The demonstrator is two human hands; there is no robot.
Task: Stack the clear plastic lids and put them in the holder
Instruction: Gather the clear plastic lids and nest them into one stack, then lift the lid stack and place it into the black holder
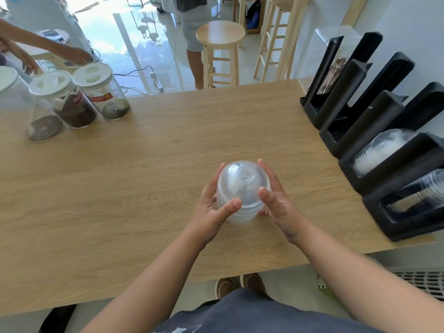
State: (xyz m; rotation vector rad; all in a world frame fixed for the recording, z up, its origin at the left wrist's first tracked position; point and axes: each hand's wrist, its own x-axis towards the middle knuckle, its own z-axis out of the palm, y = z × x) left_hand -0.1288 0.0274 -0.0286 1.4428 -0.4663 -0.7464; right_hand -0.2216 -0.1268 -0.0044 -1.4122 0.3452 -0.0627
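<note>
At the centre of the wooden table (149,169), just toward six o'clock from its middle, we hold a stack of clear domed lids (242,191) between both hands. Our left hand (213,207) wraps the stack from nine o'clock, thumb laid across its lower rims and fingers curled round the far side. Our right hand (276,200) clasps it from three o'clock, thumb on the dome and fingers curving behind. Both hands are therefore closed round the lids, not loose. Whether the stack's base rests on the table or hovers just above it we cannot tell.

We judge the stacking to be done or nearly so: the lids sit nested, several rims showing one over another, and no loose lids lie on the table. What is left is the carrying and the placing. The black holder (360,131) stands along the table's edge at about two to three o'clock from the stack, well apart from our hands. Two of its nearer slots already contain clear lids (379,150), while the farther slots look dark and unfilled.

At ten o'clock three jars with white caps (79,97) stand together, and beyond them another person's hand (77,55) reaches over the edge.
</note>
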